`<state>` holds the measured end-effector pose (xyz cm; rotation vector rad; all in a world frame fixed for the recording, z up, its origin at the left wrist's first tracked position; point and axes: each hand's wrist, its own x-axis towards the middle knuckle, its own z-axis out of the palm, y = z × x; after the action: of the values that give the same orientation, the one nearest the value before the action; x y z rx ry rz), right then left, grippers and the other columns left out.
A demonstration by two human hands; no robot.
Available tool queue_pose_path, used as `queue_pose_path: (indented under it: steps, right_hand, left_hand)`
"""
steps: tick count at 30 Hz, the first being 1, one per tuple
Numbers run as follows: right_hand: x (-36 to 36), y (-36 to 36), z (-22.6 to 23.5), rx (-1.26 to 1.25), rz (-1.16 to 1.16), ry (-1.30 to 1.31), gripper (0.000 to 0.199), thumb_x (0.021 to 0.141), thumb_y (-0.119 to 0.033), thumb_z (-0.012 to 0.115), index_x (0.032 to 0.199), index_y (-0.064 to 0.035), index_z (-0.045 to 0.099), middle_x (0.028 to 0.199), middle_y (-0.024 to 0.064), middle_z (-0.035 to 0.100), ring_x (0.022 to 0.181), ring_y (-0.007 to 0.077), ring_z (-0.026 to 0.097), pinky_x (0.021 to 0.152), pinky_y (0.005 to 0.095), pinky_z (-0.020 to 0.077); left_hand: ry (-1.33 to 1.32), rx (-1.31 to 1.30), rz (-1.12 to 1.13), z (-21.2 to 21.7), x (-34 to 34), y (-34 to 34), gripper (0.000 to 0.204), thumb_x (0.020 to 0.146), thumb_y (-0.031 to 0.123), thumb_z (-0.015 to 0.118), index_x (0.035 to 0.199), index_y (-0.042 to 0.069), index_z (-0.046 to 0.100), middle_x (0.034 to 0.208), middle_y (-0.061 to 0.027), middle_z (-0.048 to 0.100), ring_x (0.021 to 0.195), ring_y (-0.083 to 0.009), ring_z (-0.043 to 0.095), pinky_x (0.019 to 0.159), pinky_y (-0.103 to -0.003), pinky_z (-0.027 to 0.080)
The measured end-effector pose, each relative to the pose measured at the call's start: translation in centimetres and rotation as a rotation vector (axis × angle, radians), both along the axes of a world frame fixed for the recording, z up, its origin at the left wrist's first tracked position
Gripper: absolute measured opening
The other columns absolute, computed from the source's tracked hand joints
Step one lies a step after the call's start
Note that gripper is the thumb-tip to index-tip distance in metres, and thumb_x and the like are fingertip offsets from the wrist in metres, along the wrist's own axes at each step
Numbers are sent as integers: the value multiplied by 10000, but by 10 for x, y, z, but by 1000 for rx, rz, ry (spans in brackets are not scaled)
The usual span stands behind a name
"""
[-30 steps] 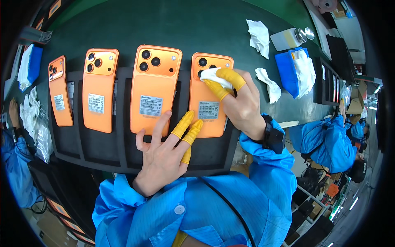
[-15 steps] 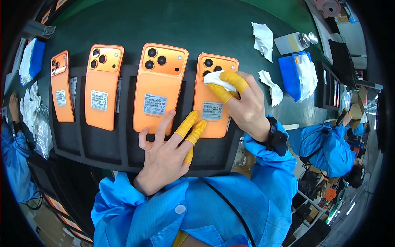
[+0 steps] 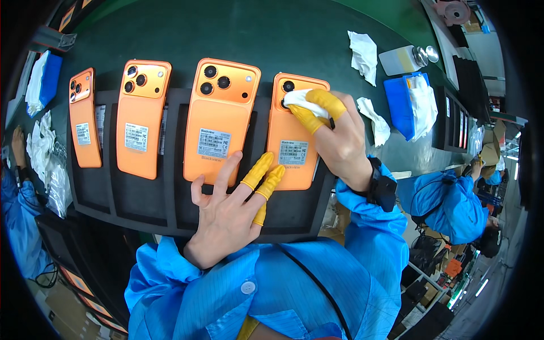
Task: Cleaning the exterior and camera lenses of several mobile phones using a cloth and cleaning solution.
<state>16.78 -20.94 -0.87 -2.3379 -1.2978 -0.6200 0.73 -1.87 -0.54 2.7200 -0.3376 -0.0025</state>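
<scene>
Several orange smartphones lie back side up in a row across a black foam tray [image 3: 136, 218]. My right hand [image 3: 343, 136], with yellow finger cots, pinches a folded white wipe [image 3: 303, 100] against the rightmost phone [image 3: 286, 178], over its lower camera lenses. My left hand [image 3: 229, 212] has its fingers spread. Its yellow-cotted fingertips rest on that phone's lower left edge, and a bare finger touches the bottom of the neighbouring phone [image 3: 218, 119]. Further left are another phone [image 3: 136, 107] and the leftmost phone [image 3: 85, 116]. Each phone bears a white label below the cameras.
Right of the tray, two crumpled wipes [image 3: 362, 56] lie on the green table [image 3: 300, 34]. A pump bottle [image 3: 399, 59] stands beside a blue box of wipes [image 3: 398, 107]. Another blue box [image 3: 51, 82] and clear plastic [image 3: 58, 187] lie left. Co-workers sit at both sides.
My right hand has moved the wipe slightly up and right, onto the camera area of the rightmost phone. My left hand has stayed in place.
</scene>
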Motion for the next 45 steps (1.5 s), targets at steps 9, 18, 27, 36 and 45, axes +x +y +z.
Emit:
queue_pose_path:
  steps: [9,18,27,36,45]
  right_hand:
    - [-2,8,2,11,44,-4,356,563,-58,710,914,-3,740,1021,153,635,910,318,620,716,368,569]
    - [4,-4,9,13,-79,7,372,580,-56,721,948,-1,740,1031,161,636,887,310,617,672,352,557]
    - [1,-12,4,7,-53,-51,388,579,-32,705,964,0,738,1042,154,630,889,311,614,666,348,554]
    - [-3,4,-4,63,-13,-17,352,583,-51,694,928,0,739,1036,139,628,938,316,613,712,364,570]
    - [-13,-1,-1,22,7,34,337,577,-47,709,908,6,736,1012,140,634,931,304,619,693,348,571]
  left_hand:
    - [15,-20,-5,0,-1,0,443,831,147,648,1269,214,654,1425,10,519,1416,-295,262,986,-569,131]
    - [-9,1,5,1,1,0,492,786,159,692,1269,240,640,1439,47,494,1402,-269,294,937,-558,188]
    - [8,-9,-10,0,0,-1,496,783,159,700,1268,240,642,1454,42,482,1408,-272,277,942,-565,181]
    - [12,-1,-19,-1,-1,-1,482,772,152,704,1245,230,658,1442,35,491,1415,-284,259,951,-570,166]
    - [34,-8,-13,-2,-2,1,490,764,143,703,1245,225,660,1448,31,486,1421,-283,241,949,-573,160]
